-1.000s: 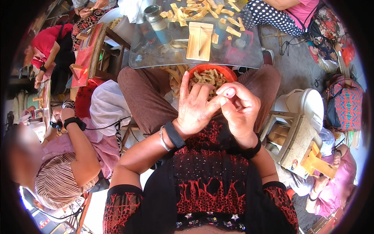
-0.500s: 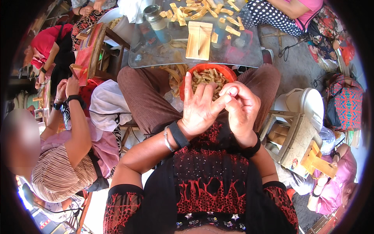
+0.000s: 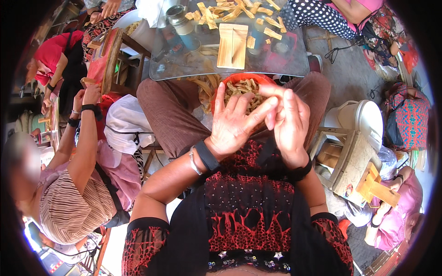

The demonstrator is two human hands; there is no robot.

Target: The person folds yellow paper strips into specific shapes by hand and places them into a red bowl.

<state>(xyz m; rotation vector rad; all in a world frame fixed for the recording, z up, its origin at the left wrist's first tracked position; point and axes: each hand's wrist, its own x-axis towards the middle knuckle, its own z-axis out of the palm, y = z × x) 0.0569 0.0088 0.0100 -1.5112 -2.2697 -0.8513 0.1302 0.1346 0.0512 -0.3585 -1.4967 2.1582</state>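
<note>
My left hand (image 3: 233,124) is raised above my lap with its back showing. Its little finger stands up, the other fingers are apart and bent forward, and its thumb stretches over to my right hand (image 3: 291,124). The two hands meet at thumb and fingertips. The fingers of my right hand are smeared by motion, and I can make out nothing held between them. Beyond the hands, between my knees, is a red bowl (image 3: 239,76) with many small, curled, pale brown pieces (image 3: 245,88). My hands cover part of it.
A glass-topped table (image 3: 184,69) stands ahead with a wooden block (image 3: 232,46), yellowish strips (image 3: 239,10) and a metal flask (image 3: 182,25). On the right are a white bucket (image 3: 368,122) and a wooden stool (image 3: 350,163). Co-workers sit on both sides; one wears a striped top (image 3: 73,207).
My right hand has turned, and its pinched fingers have straightened upward in a blur. My left hand has shifted slightly left, its thumb still at the right hand. A co-worker's hands at left moved slightly.
</note>
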